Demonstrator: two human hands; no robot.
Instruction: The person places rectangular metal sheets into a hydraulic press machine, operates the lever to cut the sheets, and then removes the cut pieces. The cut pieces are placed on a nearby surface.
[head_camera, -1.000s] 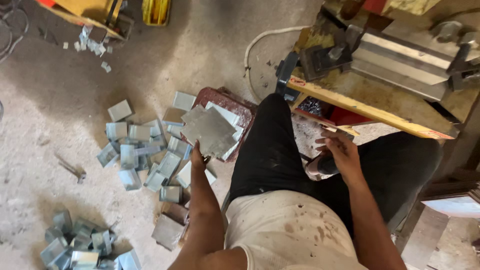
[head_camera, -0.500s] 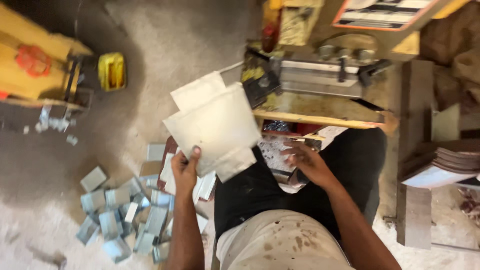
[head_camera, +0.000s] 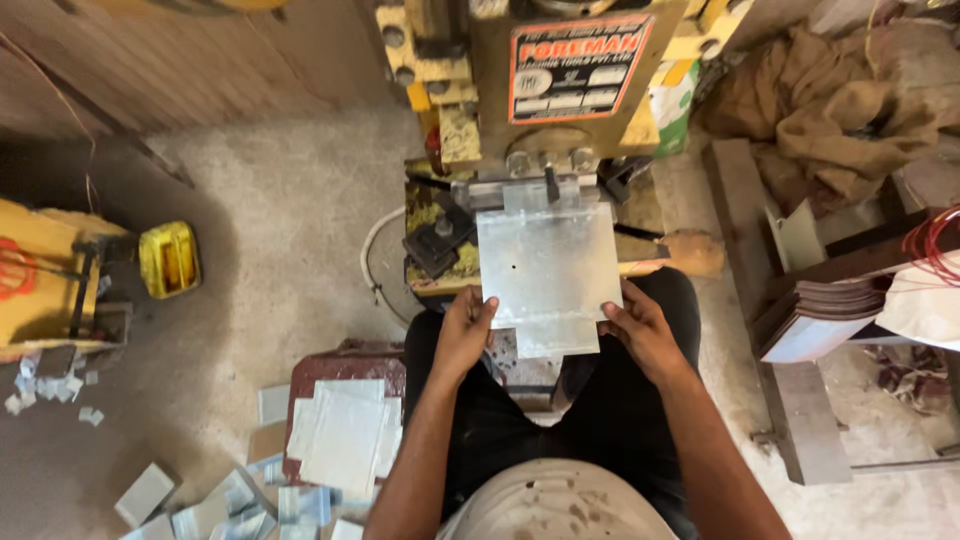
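Since half a sec ago the metal sheet (head_camera: 548, 272) has gone from up by the left side to flat in front of the press machine (head_camera: 520, 90), far edge at its jaws, w/ both hands now on it. Left hand (head_camera: 462, 335) grips the near-left edge, right hand (head_camera: 640, 335) grips the near-right edge, both clenched on the sheet over the lap. A stack of sheets (head_camera: 340, 432) lies on a red stool (head_camera: 315, 370) at left, small bent pieces (head_camera: 215, 495) on the floor, yellow can (head_camera: 168, 258) further left.

red-and-white rectangular label plate (head_camera: 577, 68) on yellow press machine (head_camera: 480, 80)
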